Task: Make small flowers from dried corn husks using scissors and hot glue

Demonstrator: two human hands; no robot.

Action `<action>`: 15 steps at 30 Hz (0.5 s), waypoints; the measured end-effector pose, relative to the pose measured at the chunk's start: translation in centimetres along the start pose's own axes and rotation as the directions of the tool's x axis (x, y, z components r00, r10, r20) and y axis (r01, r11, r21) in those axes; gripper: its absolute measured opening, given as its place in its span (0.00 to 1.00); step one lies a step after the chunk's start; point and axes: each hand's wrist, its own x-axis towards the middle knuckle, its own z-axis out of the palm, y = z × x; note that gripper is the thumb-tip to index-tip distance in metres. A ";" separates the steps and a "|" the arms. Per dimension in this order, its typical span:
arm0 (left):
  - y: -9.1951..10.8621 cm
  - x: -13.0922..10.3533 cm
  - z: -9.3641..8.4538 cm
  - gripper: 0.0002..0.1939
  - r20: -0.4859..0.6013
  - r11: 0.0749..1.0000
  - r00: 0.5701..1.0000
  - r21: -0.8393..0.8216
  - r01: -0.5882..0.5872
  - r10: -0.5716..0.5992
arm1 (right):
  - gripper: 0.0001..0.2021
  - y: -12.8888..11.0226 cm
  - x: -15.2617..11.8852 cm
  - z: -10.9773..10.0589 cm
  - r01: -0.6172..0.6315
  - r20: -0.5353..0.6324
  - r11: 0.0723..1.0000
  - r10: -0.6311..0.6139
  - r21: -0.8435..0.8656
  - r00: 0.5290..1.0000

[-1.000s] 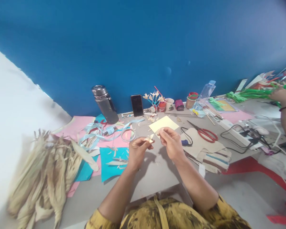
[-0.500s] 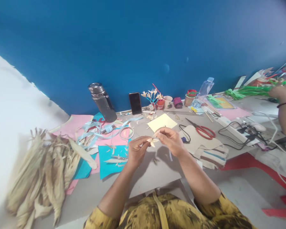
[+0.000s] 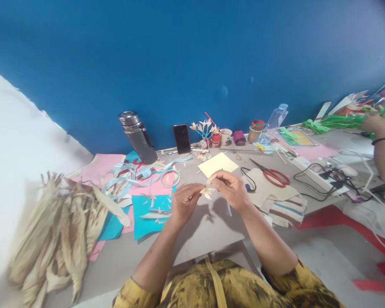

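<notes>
A small cream flower of dried husk is between my two hands above the table. The fingertips of my left hand are pinched at its left side. My right hand has thumb and finger closed at the flower's upper right, partly hiding it. A thin pale strip hangs below my right hand; where its upper end goes is hidden. Just beyond my hands lies a yellow paper sheet. Similar husk flowers on blue stems stand near the wall.
Dried corn husks are heaped at left, beside blue paper with scraps. A flask and a phone stand at the back. To the right are scissors, a striped cloth, a power strip and another person's hand.
The flower has turned slightly and its petals point more to the right. My left fingertips have shifted a little; my right hand stays nearly in place.
</notes>
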 end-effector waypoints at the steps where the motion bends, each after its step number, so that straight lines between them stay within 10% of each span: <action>1: 0.0 0.0 0.0 0.09 -0.004 1.000 1.000 0.003 -0.014 0.014 | 0.11 0.0 0.0 0.0 0.009 0.013 1.000 -0.009 -0.012 1.000; 15: 0.5 0.3 -0.3 0.07 0.058 0.995 0.994 -0.047 0.091 -0.089 | 0.13 -1.0 -0.2 -0.3 0.011 0.156 0.998 -0.002 -0.058 0.988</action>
